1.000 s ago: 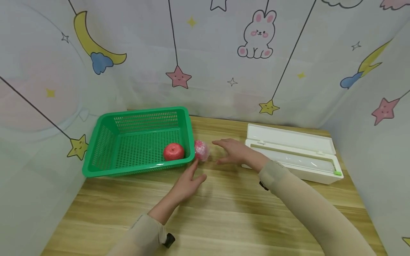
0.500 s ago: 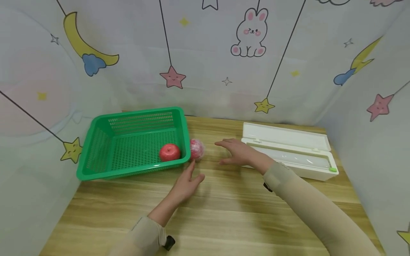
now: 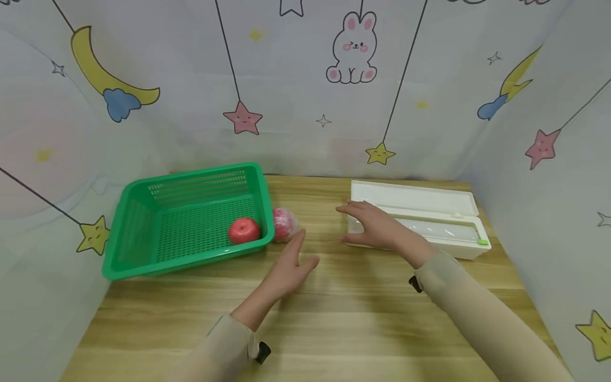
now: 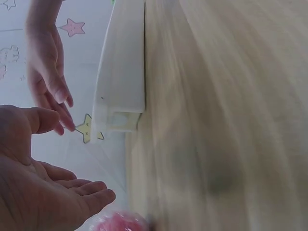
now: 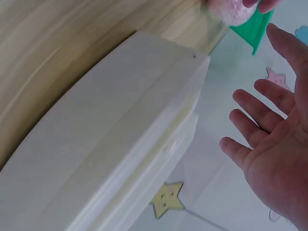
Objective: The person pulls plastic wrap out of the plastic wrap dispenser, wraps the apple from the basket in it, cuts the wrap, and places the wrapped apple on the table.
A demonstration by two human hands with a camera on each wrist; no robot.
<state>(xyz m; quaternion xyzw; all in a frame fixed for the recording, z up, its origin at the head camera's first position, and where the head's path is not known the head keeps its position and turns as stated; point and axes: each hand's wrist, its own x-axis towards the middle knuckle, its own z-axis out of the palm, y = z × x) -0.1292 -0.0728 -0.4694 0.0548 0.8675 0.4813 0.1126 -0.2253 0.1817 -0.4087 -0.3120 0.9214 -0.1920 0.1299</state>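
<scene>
A plastic-wrapped red, round fruit (image 3: 284, 225) sits on the table against the right side of a green basket (image 3: 265, 204). In the basket's front right corner lies a red apple (image 3: 244, 231). My left hand (image 3: 286, 270) hovers just in front of the wrapped fruit, fingers extended, thumb spread, holding nothing. Off to the right, my right hand (image 3: 377, 225) hangs at the left end of a white cling film box (image 3: 465, 249), its fingers apart and nothing in them. The box's lid (image 3: 415, 196) is raised, showing a film roll (image 3: 444, 230) inside.
A wooden table (image 3: 334, 329) carries everything. Cartoon-printed cloth walls (image 3: 305, 143) close in the back and both sides. A small green piece (image 3: 483, 242) sits at the box's right end.
Both hands have moved right relative to the table, the right one from the gap toward the box, the left one away from the basket. The head view has turned slightly right.
</scene>
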